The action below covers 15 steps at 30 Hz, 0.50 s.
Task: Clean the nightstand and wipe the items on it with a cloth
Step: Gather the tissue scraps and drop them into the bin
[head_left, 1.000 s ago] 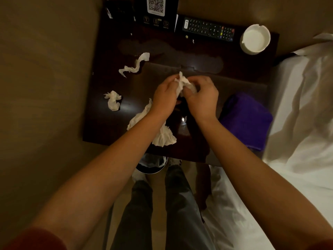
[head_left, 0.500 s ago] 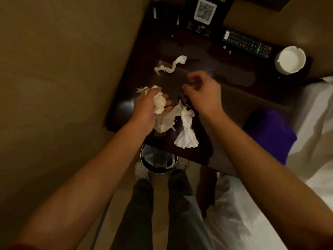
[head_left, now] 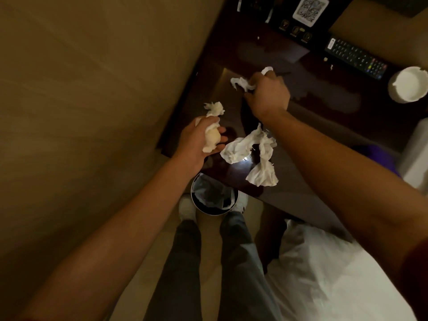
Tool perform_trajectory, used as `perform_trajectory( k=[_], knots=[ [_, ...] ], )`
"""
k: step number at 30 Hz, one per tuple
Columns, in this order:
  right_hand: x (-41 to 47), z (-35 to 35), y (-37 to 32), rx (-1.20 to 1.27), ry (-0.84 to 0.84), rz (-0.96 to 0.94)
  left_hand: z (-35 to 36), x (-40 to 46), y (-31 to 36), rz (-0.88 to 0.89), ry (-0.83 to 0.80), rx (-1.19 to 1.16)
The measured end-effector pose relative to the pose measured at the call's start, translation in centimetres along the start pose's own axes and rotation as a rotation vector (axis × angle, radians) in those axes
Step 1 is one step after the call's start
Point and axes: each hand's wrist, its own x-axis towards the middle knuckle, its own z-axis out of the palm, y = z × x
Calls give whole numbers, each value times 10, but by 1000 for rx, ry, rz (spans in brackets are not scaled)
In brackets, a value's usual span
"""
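The dark wooden nightstand [head_left: 301, 112] carries several crumpled white tissues. My left hand [head_left: 199, 140] is at its near left corner, shut on a balled tissue wad [head_left: 212, 137]. Just beyond it a small scrap [head_left: 214, 108] rests on the wood. My right hand [head_left: 268, 96] is further in, closed on a twisted tissue strip [head_left: 242, 83]. A large loose tissue [head_left: 252, 154] lies near the front edge between my arms. The purple cloth [head_left: 379, 156] shows at the right edge, mostly hidden by my right arm.
A black remote [head_left: 356, 57], a white ashtray [head_left: 408, 86] and a QR-code stand [head_left: 309, 8] sit along the back. A round bin [head_left: 214, 196] stands on the floor below the front left corner. White bedding [head_left: 335, 274] lies to the right, a wall [head_left: 92, 89] to the left.
My right hand has reached forward and closed on the twisted strip. My left hand keeps its wad near the left corner. The view has swung left and down.
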Motion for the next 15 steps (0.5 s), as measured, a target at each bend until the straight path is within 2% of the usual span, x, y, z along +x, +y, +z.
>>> perform_trajectory(
  k=[2,6,11,15],
  knots=[
    [-3,2,-5,21,14,7,-5,-2,0,-6,-12,5],
    [-23,-14,-15,312,45,13,-9,-1,1,-2,-11,3],
    [-87,-20,-40,488,-36,-106,-9,-8,-3,-56,-76,-128],
    [-130,-7,-55,585,-90,-172,-18,-18,-15,20,-85,-120]
  ],
)
